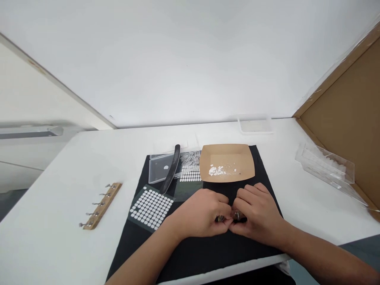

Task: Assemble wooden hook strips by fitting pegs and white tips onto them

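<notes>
My left hand (202,213) and my right hand (257,211) rest close together on a black mat (190,249), fingers curled and fingertips meeting. Between them they pinch a small dark object with metal parts (230,217), mostly hidden by the fingers. Just beyond the hands sits a brown paper tray (227,152) holding white scraps (218,170). To the left on the mat lies a sheet of white round dots (151,206), and a second dot sheet (190,174) lies further back.
A wooden strip with several metal hooks (101,205) lies on the white table (59,221) at left. A clear plastic case (158,168) with a black curved bar (171,168) across it sits behind the mat. Clear trays stand at right (326,166) and at the back (255,124).
</notes>
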